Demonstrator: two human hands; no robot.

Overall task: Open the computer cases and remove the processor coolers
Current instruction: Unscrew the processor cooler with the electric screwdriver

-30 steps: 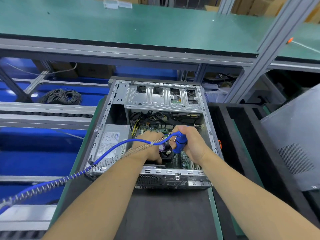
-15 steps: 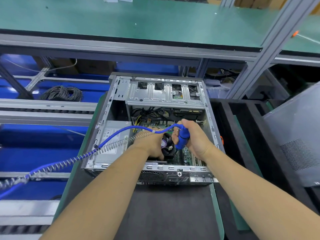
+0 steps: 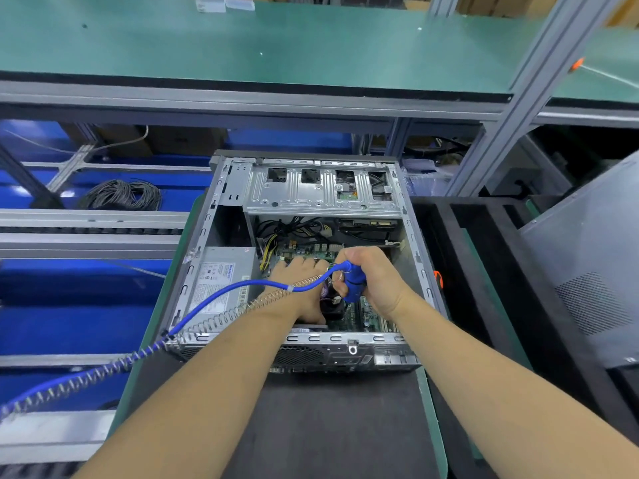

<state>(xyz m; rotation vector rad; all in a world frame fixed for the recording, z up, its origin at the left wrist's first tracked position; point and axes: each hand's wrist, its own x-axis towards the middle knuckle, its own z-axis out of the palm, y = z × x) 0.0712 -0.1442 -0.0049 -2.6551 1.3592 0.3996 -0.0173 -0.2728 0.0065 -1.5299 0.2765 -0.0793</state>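
Green-topped workbench (image 3: 311,46) spans the 12 o'clock side of my view. Open grey sheet-metal computer case (image 3: 413,271) lies on its side on the dark mat (image 3: 328,426) at centre, side panel off. Grey perforated panel (image 3: 594,271) leans at 3 o'clock. Silver box-shaped power supply (image 3: 221,281) sits at the case's 9 o'clock side. Coil of black cable (image 3: 121,195) at 10 o'clock, well apart from the case. Blue hose in a metal spring coil (image 3: 103,371) runs from 8 o'clock into the case. My right hand (image 3: 377,281) is curled firmly round the blue-handled driver (image 3: 354,285), tip down at the black processor cooler (image 3: 332,302). My left hand (image 3: 304,288) rests on the cooler, just beside the driver; whether those fingers grip it, cannot tell.
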